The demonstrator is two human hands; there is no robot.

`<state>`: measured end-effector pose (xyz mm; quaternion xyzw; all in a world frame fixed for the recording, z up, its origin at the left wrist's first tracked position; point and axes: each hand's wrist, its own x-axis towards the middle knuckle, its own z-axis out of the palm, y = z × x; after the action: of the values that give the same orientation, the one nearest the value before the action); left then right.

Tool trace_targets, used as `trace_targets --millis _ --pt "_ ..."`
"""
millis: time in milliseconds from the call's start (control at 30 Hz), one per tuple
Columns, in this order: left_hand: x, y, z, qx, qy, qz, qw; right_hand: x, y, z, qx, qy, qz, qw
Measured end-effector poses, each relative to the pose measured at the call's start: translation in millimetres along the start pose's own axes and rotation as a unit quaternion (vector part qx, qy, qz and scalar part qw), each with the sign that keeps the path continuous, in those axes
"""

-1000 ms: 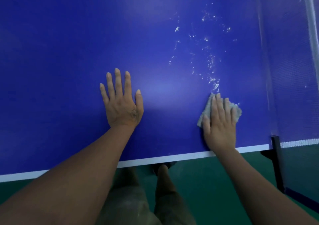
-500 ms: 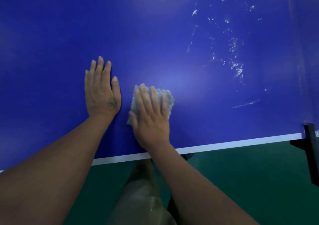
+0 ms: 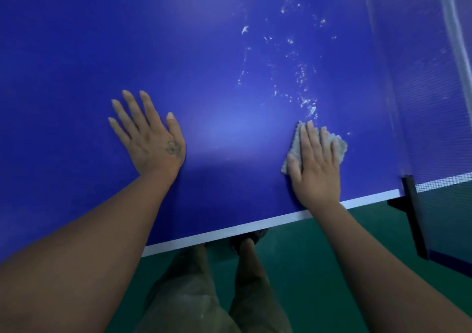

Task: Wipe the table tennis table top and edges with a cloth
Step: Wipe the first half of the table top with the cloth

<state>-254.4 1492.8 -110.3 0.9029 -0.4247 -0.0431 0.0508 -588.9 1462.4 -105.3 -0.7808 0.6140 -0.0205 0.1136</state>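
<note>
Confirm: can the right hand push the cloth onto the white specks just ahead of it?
Probably yes. The right hand presses the cloth flat just short of the white specks; nothing stands between them.

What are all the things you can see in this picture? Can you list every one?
table top: one, blue, fills most of the view
edge line: one, white, along the table's near edge
cloth: one, pale grey, on the table under the right hand
specks: many, white, scattered on the table beyond the cloth
net: one, dark mesh, white band on top, far right
net post: one, black, at the table's near edge, right
floor: green, below the table
trousers: one pair, khaki, bottom centre
left hand: one, flat on the table, left of the cloth
right hand: one, pressing on the cloth
</note>
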Motion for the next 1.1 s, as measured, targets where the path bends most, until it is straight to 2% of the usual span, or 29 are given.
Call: trace_targets --millis 100,233,333,500,700,800,967,1100 --pt "4 19 4 -0.005 0.003 -0.003 1.0 -18 -12 3 0.012 0.008 0.012 1.0" --pt "9 25 8 0.0 0.012 0.002 1.0 -56 -5 7 0.005 -0.02 -0.111 0.994" --pt "8 25 7 -0.009 0.024 0.0 1.0 -31 15 -2 0.003 -0.031 -0.152 0.988" --pt "11 26 8 -0.014 0.032 -0.017 0.999 44 24 -9 0.041 -0.022 -0.135 0.99" --pt "13 25 10 -0.009 0.034 -0.025 0.999 39 6 -4 0.054 -0.068 -0.313 0.946" --pt "14 26 8 -0.021 0.036 -0.021 0.999 52 -23 1 0.032 -0.082 -0.355 0.931" --pt "14 28 2 -0.031 0.033 -0.021 0.999 65 -87 19 0.03 -0.058 -0.334 0.94" --pt "15 28 2 -0.038 0.039 -0.019 0.998 29 -68 20 0.026 -0.049 -0.296 0.954"
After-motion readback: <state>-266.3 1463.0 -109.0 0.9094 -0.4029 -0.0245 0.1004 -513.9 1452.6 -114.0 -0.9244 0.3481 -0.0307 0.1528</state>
